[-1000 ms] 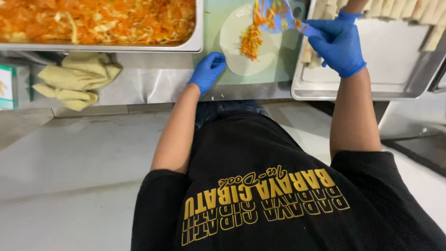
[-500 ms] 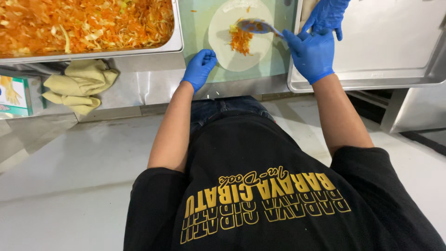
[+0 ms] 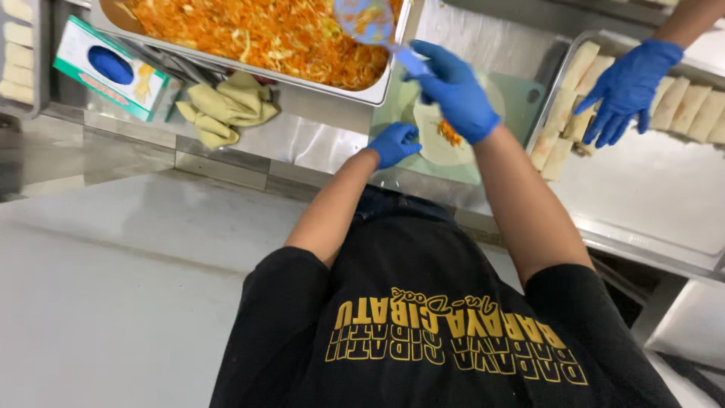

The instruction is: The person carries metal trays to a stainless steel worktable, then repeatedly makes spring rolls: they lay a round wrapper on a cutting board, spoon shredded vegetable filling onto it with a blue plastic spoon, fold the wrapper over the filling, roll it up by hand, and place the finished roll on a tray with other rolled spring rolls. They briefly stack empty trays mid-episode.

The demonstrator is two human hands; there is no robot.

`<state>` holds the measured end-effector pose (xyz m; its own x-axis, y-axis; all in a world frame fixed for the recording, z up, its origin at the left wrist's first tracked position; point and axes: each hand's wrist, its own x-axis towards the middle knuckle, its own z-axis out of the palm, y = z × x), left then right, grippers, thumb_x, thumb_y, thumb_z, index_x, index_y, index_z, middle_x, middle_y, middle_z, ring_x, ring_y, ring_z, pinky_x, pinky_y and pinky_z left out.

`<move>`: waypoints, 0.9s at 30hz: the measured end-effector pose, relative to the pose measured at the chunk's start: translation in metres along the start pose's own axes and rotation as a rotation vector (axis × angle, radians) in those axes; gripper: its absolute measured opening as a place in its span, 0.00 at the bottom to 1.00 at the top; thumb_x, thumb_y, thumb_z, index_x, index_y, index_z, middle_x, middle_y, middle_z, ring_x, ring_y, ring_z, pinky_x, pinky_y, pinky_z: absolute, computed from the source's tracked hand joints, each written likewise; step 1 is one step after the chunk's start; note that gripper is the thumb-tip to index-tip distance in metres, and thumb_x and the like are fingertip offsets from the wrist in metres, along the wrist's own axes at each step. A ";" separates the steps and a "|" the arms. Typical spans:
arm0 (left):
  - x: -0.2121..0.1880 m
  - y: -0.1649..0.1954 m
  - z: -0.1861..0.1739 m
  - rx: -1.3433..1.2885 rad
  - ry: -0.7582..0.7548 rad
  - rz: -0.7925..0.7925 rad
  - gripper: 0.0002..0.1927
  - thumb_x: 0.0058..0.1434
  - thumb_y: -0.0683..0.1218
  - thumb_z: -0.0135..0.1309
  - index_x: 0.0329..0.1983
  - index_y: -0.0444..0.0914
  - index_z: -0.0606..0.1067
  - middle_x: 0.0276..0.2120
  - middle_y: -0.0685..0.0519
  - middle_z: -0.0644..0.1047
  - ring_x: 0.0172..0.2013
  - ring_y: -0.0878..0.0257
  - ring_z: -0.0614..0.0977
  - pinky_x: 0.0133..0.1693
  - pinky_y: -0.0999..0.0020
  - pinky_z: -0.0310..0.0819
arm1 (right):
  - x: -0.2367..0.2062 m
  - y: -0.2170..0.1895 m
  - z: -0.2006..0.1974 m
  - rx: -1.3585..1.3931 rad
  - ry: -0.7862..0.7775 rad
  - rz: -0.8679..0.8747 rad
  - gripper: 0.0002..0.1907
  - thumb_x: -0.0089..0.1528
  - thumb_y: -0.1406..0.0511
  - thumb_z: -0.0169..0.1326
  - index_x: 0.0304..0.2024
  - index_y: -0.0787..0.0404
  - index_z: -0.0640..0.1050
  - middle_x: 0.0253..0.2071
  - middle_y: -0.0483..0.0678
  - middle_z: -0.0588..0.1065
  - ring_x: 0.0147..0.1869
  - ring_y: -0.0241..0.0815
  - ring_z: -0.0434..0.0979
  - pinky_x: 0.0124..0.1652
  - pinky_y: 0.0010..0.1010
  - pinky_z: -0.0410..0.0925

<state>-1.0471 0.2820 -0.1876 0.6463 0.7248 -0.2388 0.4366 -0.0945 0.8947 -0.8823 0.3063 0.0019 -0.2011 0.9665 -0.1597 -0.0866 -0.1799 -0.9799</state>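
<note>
Head view: right hand, in a blue disposable glove, its grip wrapped tight around the handle of a blue plastic spoon, whose bowl carries shredded orange and pale vegetable filling and hangs over the near corner of the large steel pan of the same shredded filling. The spoon's long axis runs from the grip up and to the left, bowl end away from the body. Directly below the right hand lies the round pale wrapper on a pale green cutting board, a small heap of filling already on it. Left hand, also gloved in blue, fingers curled with the tips pressing the wrapper's near left edge; it is the hand nearer the wrapper. The pan lies left of the board, both on the steel table. Another person's gloved hand rests over rolled wrappers in a steel tray at right.
</note>
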 end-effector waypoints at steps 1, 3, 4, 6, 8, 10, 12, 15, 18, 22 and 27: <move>-0.002 0.004 0.000 -0.016 0.006 -0.035 0.25 0.59 0.52 0.65 0.53 0.33 0.75 0.46 0.42 0.77 0.42 0.55 0.81 0.48 0.62 0.76 | 0.009 -0.009 0.012 0.004 -0.031 -0.012 0.31 0.68 0.68 0.53 0.73 0.59 0.63 0.49 0.46 0.78 0.41 0.32 0.76 0.41 0.24 0.70; -0.005 0.010 0.001 -0.051 0.011 -0.103 0.25 0.59 0.52 0.64 0.54 0.33 0.75 0.48 0.42 0.77 0.43 0.55 0.82 0.49 0.62 0.77 | 0.012 -0.020 0.022 -0.131 -0.026 -0.069 0.33 0.66 0.67 0.54 0.74 0.58 0.61 0.51 0.47 0.77 0.42 0.34 0.77 0.42 0.26 0.72; -0.007 0.012 0.001 -0.081 0.028 -0.096 0.25 0.59 0.51 0.64 0.55 0.33 0.74 0.49 0.42 0.77 0.44 0.55 0.82 0.49 0.62 0.76 | 0.008 -0.017 0.022 -0.267 0.008 -0.120 0.33 0.67 0.67 0.55 0.74 0.58 0.62 0.52 0.48 0.78 0.42 0.35 0.76 0.44 0.27 0.72; -0.011 0.011 0.002 -0.149 0.064 -0.085 0.26 0.59 0.50 0.65 0.56 0.33 0.73 0.50 0.42 0.76 0.46 0.55 0.81 0.50 0.61 0.75 | -0.009 -0.008 0.019 -0.478 0.107 -0.150 0.32 0.66 0.66 0.57 0.73 0.58 0.64 0.52 0.49 0.78 0.42 0.37 0.76 0.44 0.28 0.72; -0.015 0.006 0.001 -0.130 0.086 -0.065 0.23 0.60 0.48 0.63 0.55 0.33 0.74 0.48 0.43 0.77 0.45 0.55 0.82 0.49 0.62 0.76 | -0.033 0.009 0.010 -0.550 0.180 -0.096 0.28 0.66 0.65 0.57 0.68 0.59 0.70 0.48 0.49 0.80 0.40 0.36 0.76 0.43 0.29 0.72; -0.021 0.001 0.003 -0.174 0.081 -0.059 0.20 0.61 0.47 0.61 0.54 0.34 0.75 0.47 0.45 0.78 0.45 0.57 0.82 0.50 0.64 0.77 | -0.068 0.031 -0.003 -0.583 0.211 -0.056 0.19 0.67 0.64 0.58 0.60 0.61 0.76 0.45 0.51 0.80 0.41 0.37 0.79 0.44 0.30 0.72; -0.024 -0.004 0.003 -0.259 0.081 -0.032 0.18 0.63 0.46 0.59 0.54 0.35 0.75 0.47 0.48 0.80 0.46 0.60 0.83 0.51 0.65 0.77 | -0.102 0.053 -0.015 -0.659 0.242 0.060 0.15 0.66 0.63 0.58 0.53 0.63 0.80 0.40 0.56 0.80 0.40 0.43 0.81 0.44 0.33 0.73; -0.021 -0.003 0.001 -0.289 0.060 -0.079 0.17 0.63 0.46 0.59 0.54 0.35 0.77 0.41 0.48 0.81 0.42 0.61 0.81 0.49 0.65 0.77 | -0.144 0.080 -0.022 -0.736 0.224 0.228 0.17 0.63 0.61 0.58 0.50 0.63 0.81 0.41 0.58 0.81 0.42 0.52 0.83 0.45 0.38 0.73; -0.012 0.005 -0.001 -0.217 0.100 -0.163 0.16 0.63 0.47 0.60 0.51 0.36 0.75 0.40 0.48 0.80 0.39 0.60 0.80 0.45 0.65 0.77 | -0.170 0.098 -0.021 -0.736 0.235 0.305 0.18 0.60 0.60 0.59 0.47 0.64 0.80 0.43 0.59 0.79 0.44 0.55 0.81 0.46 0.41 0.73; -0.008 0.022 -0.006 -0.065 0.080 -0.290 0.17 0.61 0.52 0.60 0.48 0.38 0.74 0.37 0.47 0.81 0.38 0.57 0.82 0.45 0.64 0.77 | -0.171 0.105 -0.018 -0.793 0.252 0.186 0.15 0.60 0.59 0.59 0.41 0.64 0.80 0.39 0.60 0.77 0.44 0.59 0.78 0.45 0.44 0.71; -0.007 0.042 -0.015 0.092 0.019 -0.347 0.20 0.59 0.55 0.60 0.47 0.39 0.73 0.39 0.43 0.80 0.40 0.48 0.82 0.46 0.58 0.76 | -0.156 0.092 -0.016 -0.872 0.220 0.199 0.15 0.58 0.58 0.61 0.31 0.64 0.77 0.33 0.61 0.75 0.40 0.62 0.75 0.41 0.47 0.69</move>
<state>-1.0425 0.2833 -0.1430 0.4382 0.7371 -0.5144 0.6830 0.0990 0.7237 -0.8438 0.1422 -0.0657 0.0648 0.9616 -0.2668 0.7141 -0.2315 -0.6606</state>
